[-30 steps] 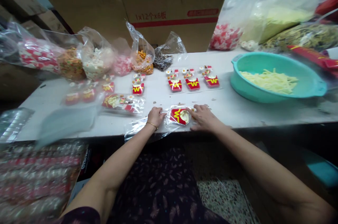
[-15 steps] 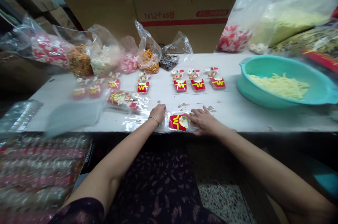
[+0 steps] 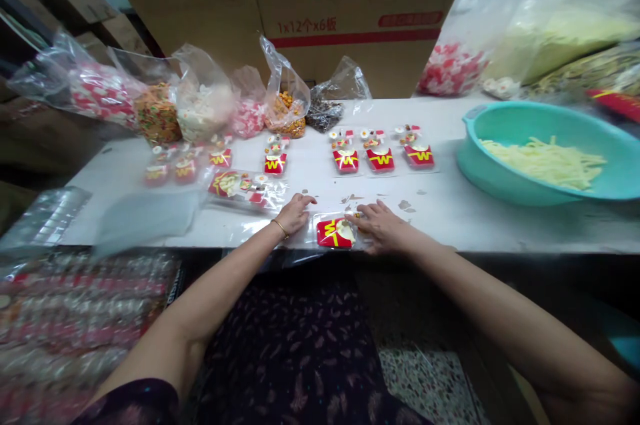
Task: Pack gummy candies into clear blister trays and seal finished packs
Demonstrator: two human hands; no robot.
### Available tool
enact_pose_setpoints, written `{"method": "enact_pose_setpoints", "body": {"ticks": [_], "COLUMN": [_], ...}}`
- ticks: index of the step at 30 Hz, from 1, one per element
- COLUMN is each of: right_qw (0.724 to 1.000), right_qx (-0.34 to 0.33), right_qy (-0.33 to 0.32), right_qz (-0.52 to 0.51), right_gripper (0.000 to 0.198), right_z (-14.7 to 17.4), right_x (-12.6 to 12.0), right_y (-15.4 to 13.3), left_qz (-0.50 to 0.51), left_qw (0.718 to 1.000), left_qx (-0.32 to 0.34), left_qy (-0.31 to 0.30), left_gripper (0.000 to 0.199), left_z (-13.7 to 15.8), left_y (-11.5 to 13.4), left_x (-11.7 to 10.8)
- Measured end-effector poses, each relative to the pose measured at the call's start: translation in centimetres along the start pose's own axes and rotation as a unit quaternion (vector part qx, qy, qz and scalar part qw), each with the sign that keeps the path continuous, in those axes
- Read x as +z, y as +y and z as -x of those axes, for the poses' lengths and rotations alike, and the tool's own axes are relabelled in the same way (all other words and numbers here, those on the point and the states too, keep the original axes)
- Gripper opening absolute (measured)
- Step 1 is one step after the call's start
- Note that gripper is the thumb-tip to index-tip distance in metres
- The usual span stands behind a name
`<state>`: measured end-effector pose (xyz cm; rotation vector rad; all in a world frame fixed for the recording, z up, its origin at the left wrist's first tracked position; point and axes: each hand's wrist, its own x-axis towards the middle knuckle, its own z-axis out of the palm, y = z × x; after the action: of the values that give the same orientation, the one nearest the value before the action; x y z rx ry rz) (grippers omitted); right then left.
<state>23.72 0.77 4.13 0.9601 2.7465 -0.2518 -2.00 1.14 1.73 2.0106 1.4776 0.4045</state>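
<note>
So the snack pack (image 3: 329, 234) up front is bright red with a fat yellow W and a creamy white patch, and the other little packs (image 3: 381, 159) are red with the same yellow W. Basin (image 3: 500, 178) is turquoise, shreds (image 3: 555, 161) in it pale yellowy green. Tabletop (image 3: 435, 225) is white with greyish-brown blotches. Big carton (image 3: 345, 1) is brown with a dark red stripe and red print. Clear bags show pink-and-white bits (image 3: 103, 95), orange bits with green flecks (image 3: 157, 111), and golden-orange bits (image 3: 287, 119). Bracelet (image 3: 281, 229) is gold, clothes (image 3: 295, 345) dark purple with pale feathery shapes, floor (image 3: 425, 371) speckled grey.
</note>
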Motion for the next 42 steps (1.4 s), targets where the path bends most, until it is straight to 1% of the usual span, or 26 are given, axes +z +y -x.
{"method": "enact_pose_setpoints", "body": {"ticks": [2,4,5,7,8,9,11,13,14,15,17,19,21,23,26,30,33,35,38,40,42], "right_qw": [1.000,1.000,1.000,1.000,1.000,1.000,1.000,1.000,1.000,1.000,0.999,0.999,1.000,1.000,0.999,1.000,1.000,1.000,1.000,1.000,1.000], "right_qx": [0.002,0.001,0.001,0.002,0.002,0.002,-0.002,-0.006,-0.008,-0.010,-0.011,-0.011,-0.007,0.003,0.028,0.025,0.017,0.018,0.014,0.011,0.010], "right_qy": [-0.002,-0.004,-0.004,-0.001,0.001,0.005,0.013,0.021,0.024,0.026,0.029,0.029,0.028,0.027,0.026,0.018,0.011,0.013,0.007,-0.001,-0.002], "right_qz": [0.004,0.010,0.012,0.015,0.015,0.014,0.012,0.011,0.011,0.010,0.009,0.010,0.012,0.014,0.014,0.006,-0.004,-0.009,-0.008,-0.005,-0.001], "right_gripper": [0.090,0.090,0.089,0.089,0.089,0.088,0.086,0.085,0.085,0.084,0.084,0.084,0.084,0.085,0.084,0.082,0.081,0.082,0.084,0.085,0.086], "right_z": [-0.1,-0.1,-0.1,-0.2,-0.2,-0.2,-0.1,-0.1,-0.1,-0.1,-0.1,-0.3,-0.4,-0.4,0.2,1.5,2.1,2.0,1.4,0.9,0.5], "right_x": [-0.1,-0.3,-0.3,-0.4,-0.4,-0.3,-0.1,0.1,0.3,0.4,0.5,0.5,0.3,-0.1,-0.8,-1.5,-1.4,-1.2,-1.0,-0.9,-0.9], "right_y": [0.0,-0.1,-0.1,-0.2,-0.2,-0.2,-0.1,0.0,0.1,0.1,0.1,0.1,0.0,0.1,0.6,1.0,1.1,1.1,0.9,0.8,0.7], "left_qz": [0.024,0.031,0.028,0.026,0.030,0.033,0.021,-0.024,-0.055,-0.085,-0.132,-0.151,-0.149,-0.134,-0.096,-0.063,-0.074,-0.106,-0.146,-0.128,-0.079], "left_qw": [0.997,0.987,0.983,0.982,0.984,0.989,0.998,0.999,0.997,0.994,0.986,0.981,0.980,0.981,0.984,0.987,0.990,0.990,0.985,0.987,0.993], "left_qx": [0.039,0.064,0.067,0.067,0.065,0.060,0.038,-0.002,-0.024,-0.045,-0.083,-0.105,-0.114,-0.112,-0.108,-0.103,-0.082,-0.064,-0.048,-0.047,-0.043], "left_qy": [-0.069,-0.145,-0.168,-0.176,-0.160,-0.130,-0.045,0.031,0.052,0.060,0.059,0.056,0.064,0.084,0.107,0.104,0.085,0.070,0.078,0.079,0.077], "left_gripper": [0.035,0.031,0.029,0.029,0.028,0.027,0.024,0.021,0.022,0.022,0.015,0.007,0.010,0.010,0.009,0.011,0.011,0.010,0.006,0.005,0.012], "left_z": [-0.3,-0.9,-1.1,-1.4,-1.4,-1.2,-0.3,1.2,2.1,2.9,4.3,5.0,5.0,4.4,2.5,-0.5,-1.9,-2.0,-1.4,-0.8,-0.3], "left_y": [0.2,0.6,0.8,1.2,1.2,1.2,0.7,-0.1,-0.5,-0.9,-1.5,-1.7,-1.5,-1.2,-0.6,0.4,0.8,0.7,0.3,0.0,-0.3], "left_x": [-0.7,-1.2,-1.2,-1.3,-1.2,-1.2,-1.3,-1.4,-1.3,-1.2,-0.7,0.1,1.0,1.7,2.3,2.6,2.6,2.4,2.0,1.8,1.6]}}
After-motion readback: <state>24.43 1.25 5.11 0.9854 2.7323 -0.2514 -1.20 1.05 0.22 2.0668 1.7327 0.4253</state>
